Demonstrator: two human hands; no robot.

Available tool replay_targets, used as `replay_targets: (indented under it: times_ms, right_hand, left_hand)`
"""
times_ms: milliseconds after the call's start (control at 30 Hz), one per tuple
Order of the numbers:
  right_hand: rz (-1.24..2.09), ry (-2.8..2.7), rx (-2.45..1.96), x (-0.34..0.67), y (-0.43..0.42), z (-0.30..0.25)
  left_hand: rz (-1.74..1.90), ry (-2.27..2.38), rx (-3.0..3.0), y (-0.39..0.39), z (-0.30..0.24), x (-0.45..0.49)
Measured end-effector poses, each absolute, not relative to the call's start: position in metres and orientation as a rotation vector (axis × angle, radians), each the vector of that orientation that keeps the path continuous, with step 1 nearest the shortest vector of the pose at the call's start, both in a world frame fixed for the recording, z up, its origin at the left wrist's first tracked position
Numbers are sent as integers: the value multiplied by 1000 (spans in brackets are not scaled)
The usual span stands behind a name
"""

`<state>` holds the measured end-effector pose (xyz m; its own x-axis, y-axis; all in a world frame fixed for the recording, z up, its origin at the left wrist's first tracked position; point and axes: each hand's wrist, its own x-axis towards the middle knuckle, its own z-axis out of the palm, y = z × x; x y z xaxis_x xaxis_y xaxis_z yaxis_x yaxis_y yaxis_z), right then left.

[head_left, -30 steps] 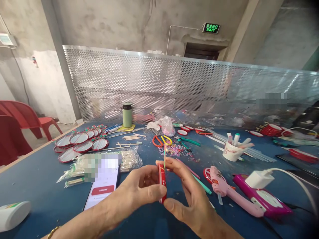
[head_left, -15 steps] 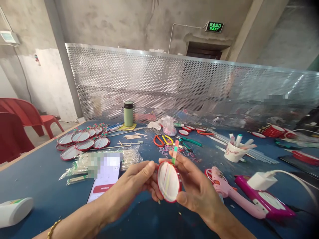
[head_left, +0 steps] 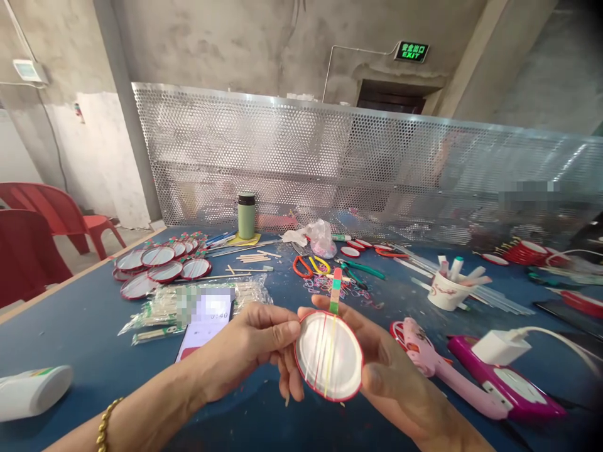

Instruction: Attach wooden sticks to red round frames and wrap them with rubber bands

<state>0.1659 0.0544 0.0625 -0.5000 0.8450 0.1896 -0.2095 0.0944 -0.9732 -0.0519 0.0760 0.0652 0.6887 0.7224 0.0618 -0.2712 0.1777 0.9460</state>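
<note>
Between my two hands is a round white lid (head_left: 327,364) with a red rim. Thin red and yellow strands, which look like rubber bands, run across its face. A flat stick (head_left: 335,290) with red, teal, tan and green sections stands up from the top of the rim. My left hand (head_left: 271,348) pinches the lid's left edge between thumb and fingers. On the other side, my right hand (head_left: 377,364) grips the right edge, its thumb at the rim and its fingers partly hidden behind. A pile of loose coloured loops (head_left: 323,285) lies beyond the hands.
Red-rimmed lids (head_left: 164,272), bagged wooden sticks (head_left: 160,304) and a phone (head_left: 205,329) lie left. Pliers (head_left: 362,270) are behind. A paper cup (head_left: 445,292) with markers, a pink glue gun (head_left: 452,380) and a magenta power strip (head_left: 509,383) stand right. A white bottle (head_left: 35,392) lies near left.
The lid has turned so that its face shows rounder and fuller. Both hands keep hold of it, and the left thumb now presses on the rim at upper left. The view has shifted slightly.
</note>
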Motion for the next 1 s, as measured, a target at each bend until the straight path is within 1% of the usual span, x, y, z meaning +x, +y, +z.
replay_targets:
  times_ms: [233, 400, 567, 833, 1000]
  right_hand:
    - [1542, -1338, -634, 160, 57, 64]
    - [1363, -1168, -834, 161, 65, 59]
    - [1210, -1274, -1007, 164, 65, 53]
    - [913, -1545, -1260, 168, 68, 44]
    - [915, -1563, -1269, 167, 66, 46]
  left_hand:
    - [845, 584, 1284, 80, 65, -52]
    - [889, 758, 1417, 77, 67, -48]
    - [885, 814, 1471, 73, 65, -43]
    - [870, 810, 1395, 76, 64, -41]
    - [850, 820, 1365, 75, 62, -40]
